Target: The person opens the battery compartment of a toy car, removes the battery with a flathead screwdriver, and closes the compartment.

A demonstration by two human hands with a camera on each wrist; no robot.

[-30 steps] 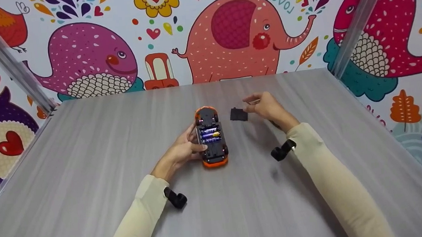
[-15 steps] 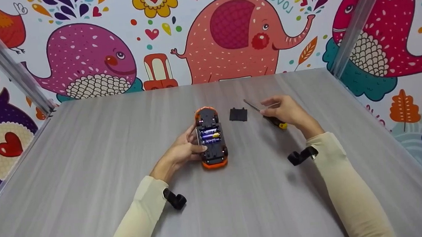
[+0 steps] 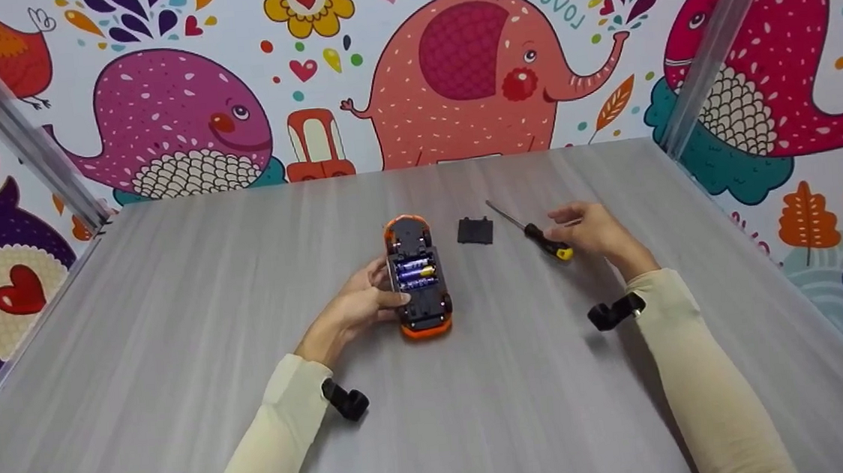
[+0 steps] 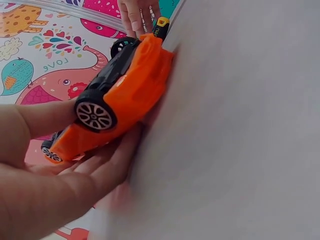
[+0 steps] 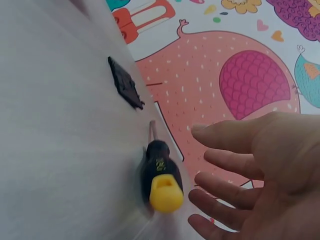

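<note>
An orange toy car (image 3: 424,304) lies upside down, its black underside up and several batteries (image 3: 417,273) in its uncovered compartment. My left hand (image 3: 355,305) grips the car's left side, thumb on the underside and fingers beneath the body, as the left wrist view also shows on the car (image 4: 135,82). On the table right of the car lies a black battery cover (image 3: 475,231). A screwdriver (image 3: 538,238) with a black and yellow handle lies beyond it. My right hand (image 3: 598,234) hovers beside the handle; in the right wrist view its fingers are spread, apart from the screwdriver (image 5: 161,175).
The grey table (image 3: 172,324) meets a wall (image 3: 318,64) printed with cartoon animals at the back. Metal posts (image 3: 719,48) stand at both rear corners. A black wrist camera (image 3: 615,311) is strapped to each sleeve.
My right hand has moved right, from beside the cover to the screwdriver's handle. The screwdriver, partly covered by the hand half a second ago, now shows whole. The car has shifted slightly left.
</note>
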